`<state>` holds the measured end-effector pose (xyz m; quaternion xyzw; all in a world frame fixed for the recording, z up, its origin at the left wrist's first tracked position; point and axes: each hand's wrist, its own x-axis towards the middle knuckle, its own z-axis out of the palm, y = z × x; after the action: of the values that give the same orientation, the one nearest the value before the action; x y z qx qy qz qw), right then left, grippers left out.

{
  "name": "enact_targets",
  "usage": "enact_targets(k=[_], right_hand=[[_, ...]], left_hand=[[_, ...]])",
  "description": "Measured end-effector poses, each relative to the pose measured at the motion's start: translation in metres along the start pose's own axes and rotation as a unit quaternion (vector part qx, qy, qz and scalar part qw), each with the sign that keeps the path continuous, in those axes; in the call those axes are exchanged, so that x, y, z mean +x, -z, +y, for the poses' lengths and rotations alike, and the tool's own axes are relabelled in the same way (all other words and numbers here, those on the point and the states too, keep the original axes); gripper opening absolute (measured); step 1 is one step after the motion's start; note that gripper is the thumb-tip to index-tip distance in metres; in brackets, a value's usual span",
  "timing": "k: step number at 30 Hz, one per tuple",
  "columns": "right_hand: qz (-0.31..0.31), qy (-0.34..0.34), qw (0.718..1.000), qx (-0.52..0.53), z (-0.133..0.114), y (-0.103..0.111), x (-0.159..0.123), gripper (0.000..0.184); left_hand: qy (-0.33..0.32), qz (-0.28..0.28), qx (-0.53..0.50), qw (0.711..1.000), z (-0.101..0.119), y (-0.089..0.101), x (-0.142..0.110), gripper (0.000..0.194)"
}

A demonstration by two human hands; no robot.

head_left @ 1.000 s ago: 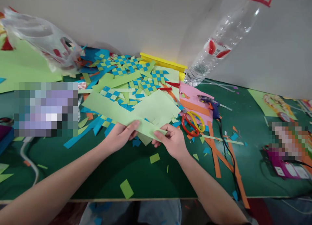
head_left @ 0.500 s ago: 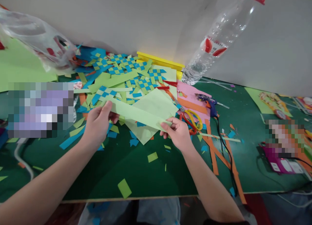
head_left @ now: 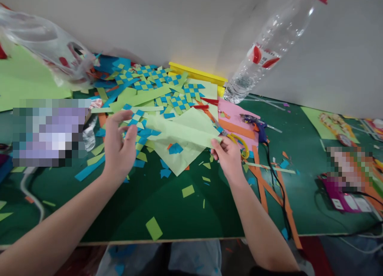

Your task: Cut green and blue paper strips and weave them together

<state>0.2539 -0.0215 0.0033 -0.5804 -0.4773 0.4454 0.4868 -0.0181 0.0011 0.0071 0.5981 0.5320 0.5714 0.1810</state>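
Note:
Pinched in my right hand [head_left: 226, 154] is one end of a light green paper strip [head_left: 185, 133], which stretches to the left above a pale green paper sheet [head_left: 176, 164] on the table. My left hand [head_left: 121, 142] is off the strip, with its thumb and fingers apart and nothing in them. Just behind it lie blue-and-green woven paper pieces [head_left: 179, 103] heaped with loose strips. Scissors with yellow and red handles [head_left: 241, 142] rest beside my right hand, partly hidden by it.
A tall plastic bottle [head_left: 263, 54] leans against the wall. Right of centre sit a pink paper [head_left: 239, 116] and a blue glue gun [head_left: 260, 130] with a black cord. A plastic bag [head_left: 60, 48] is at back left. Paper scraps and orange strips [head_left: 284, 204] litter the green table.
My left hand has let go of the strip's left end and opened, shifting slightly left. My right hand, still holding the other end, has moved a little right.

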Motion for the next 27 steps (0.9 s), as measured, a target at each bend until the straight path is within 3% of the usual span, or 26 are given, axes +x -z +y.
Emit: enact_targets(k=[4, 7, 12, 17, 23, 27], right_hand=[[-0.02, 0.0, 0.999, -0.038, -0.001, 0.0, -0.002, 0.037], [-0.005, 0.041, 0.981, -0.192, -0.005, 0.008, -0.001, 0.038], [0.156, 0.12, 0.881, -0.43, -0.004, 0.031, 0.008, 0.042], [0.141, 0.118, 0.806, -0.562, 0.008, 0.046, 0.018, 0.035], [0.102, 0.04, 0.83, -0.548, 0.012, 0.056, 0.019, 0.041], [0.069, 0.046, 0.828, -0.554, 0.014, 0.065, 0.019, 0.035]], left_hand=[[-0.225, -0.026, 0.144, 0.963, 0.01, 0.001, -0.006, 0.039], [-0.309, -0.113, 0.192, 0.925, 0.01, -0.004, -0.012, 0.039], [-0.276, -0.262, 0.231, 0.896, 0.006, -0.015, -0.019, 0.035], [-0.252, -0.325, 0.246, 0.878, 0.001, -0.019, -0.021, 0.037], [-0.202, -0.311, 0.24, 0.897, -0.001, -0.02, -0.02, 0.03], [-0.198, -0.279, 0.195, 0.919, 0.003, -0.016, -0.018, 0.025]])
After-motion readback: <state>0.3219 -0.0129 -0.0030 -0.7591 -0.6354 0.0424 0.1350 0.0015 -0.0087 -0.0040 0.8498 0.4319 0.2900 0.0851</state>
